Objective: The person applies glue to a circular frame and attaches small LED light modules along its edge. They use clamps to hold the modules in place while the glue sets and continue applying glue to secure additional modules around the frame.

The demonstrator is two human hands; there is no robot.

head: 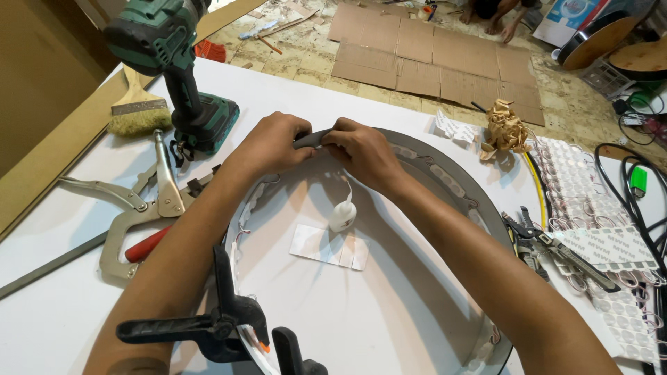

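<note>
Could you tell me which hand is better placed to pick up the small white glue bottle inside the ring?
Probably the right hand: the glue bottle lies just below it.

I'm seeing the curved rim (445, 163) lying mid-tabletop (62, 305), the drill (177, 69) and locking pliers (139, 208) sitting left of it, the clamp (208, 323) gripping its near edge, the cutters (549, 246) lying right.

Green cordless drill (177, 62), paintbrush (139, 111), locking pliers (135, 205), black clamp (201, 323), flattened cardboard (431, 55)
</note>
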